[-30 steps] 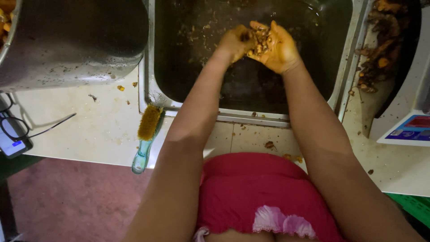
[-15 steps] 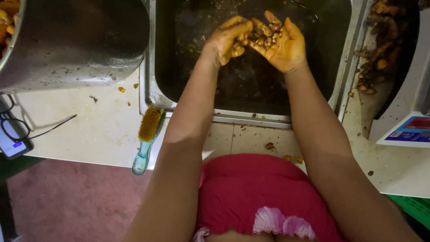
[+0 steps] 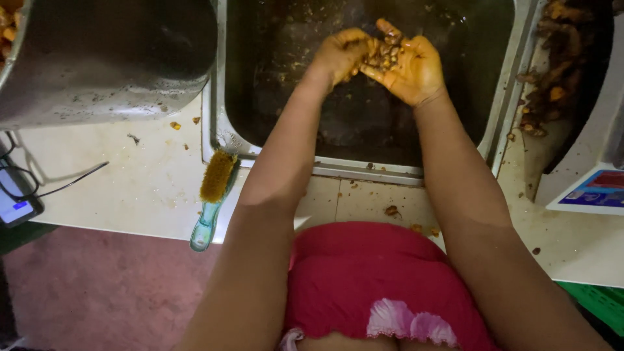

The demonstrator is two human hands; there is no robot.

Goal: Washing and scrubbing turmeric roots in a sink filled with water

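1. Head view: a yellow-bristled scrub brush with a clear green handle was seen lying at the near counter edge, well apart from both hands.
2. Over the dark steel sink, small brown-orange root pieces were cupped in the right hand, fingers spread.
3. The left hand was curled against them, fingers pressed together.
4. Rubbing was judged best kept low over the basin, so dropped pieces would be caught.

Two hands, the left hand and right hand, cup many small brown root pieces (too clumped to count). One sink, one scrubbing brush at the counter's front edge, one metal bowl.
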